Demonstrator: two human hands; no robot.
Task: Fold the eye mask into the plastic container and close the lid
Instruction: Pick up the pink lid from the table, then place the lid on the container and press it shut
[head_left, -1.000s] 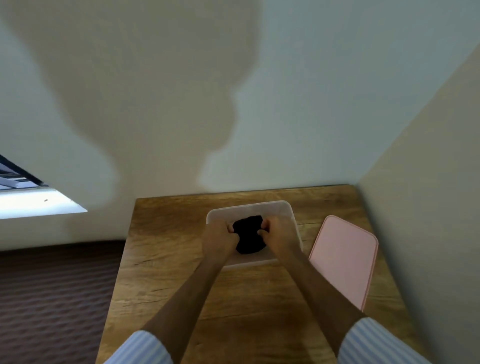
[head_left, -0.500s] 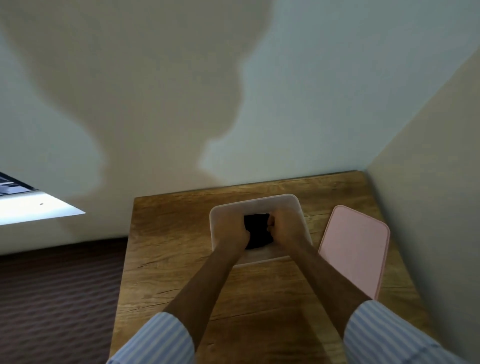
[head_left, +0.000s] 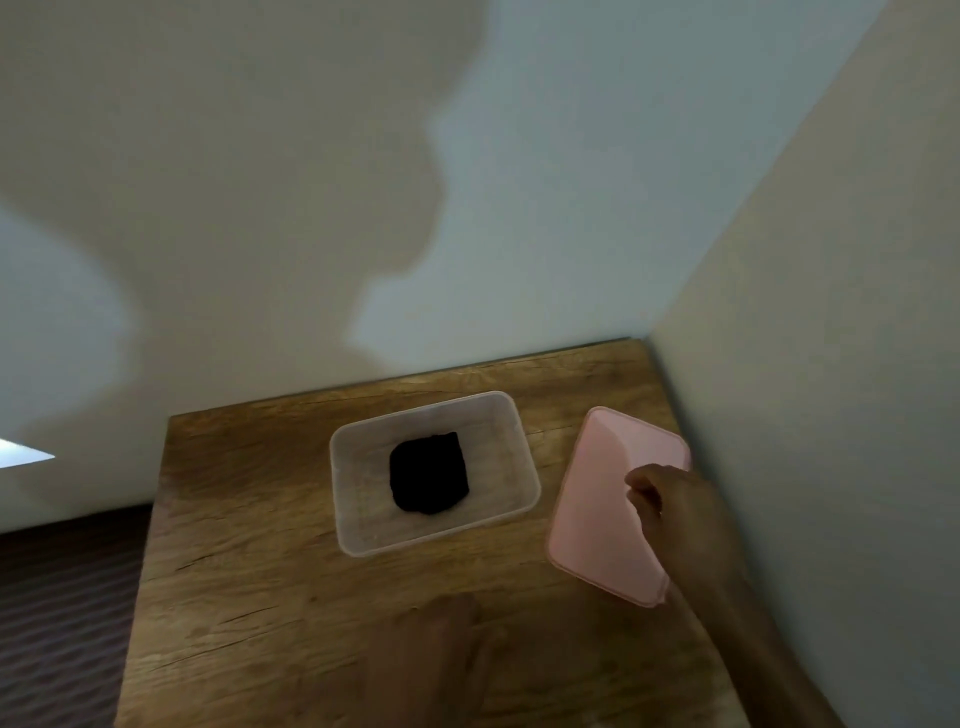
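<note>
The black eye mask (head_left: 429, 473) lies folded into a small bundle in the middle of the clear plastic container (head_left: 514, 415), which stands uncovered on the wooden table (head_left: 249, 571). The pink lid (head_left: 597, 519) rests flat to the container's right. My right hand (head_left: 675, 499) is over the lid's right side with fingers curled at its surface; whether it grips the lid is unclear. My left hand (head_left: 441, 639) is blurred, low over the table in front of the container, holding nothing.
The table stands in a corner, with a wall behind it and another wall (head_left: 831, 364) close along its right edge. Dark carpet (head_left: 62, 597) lies beyond the table's left edge.
Both hands have left the eye mask and come out of the container. The right hand went right to the pink lid; the left hand drew back toward me.
</note>
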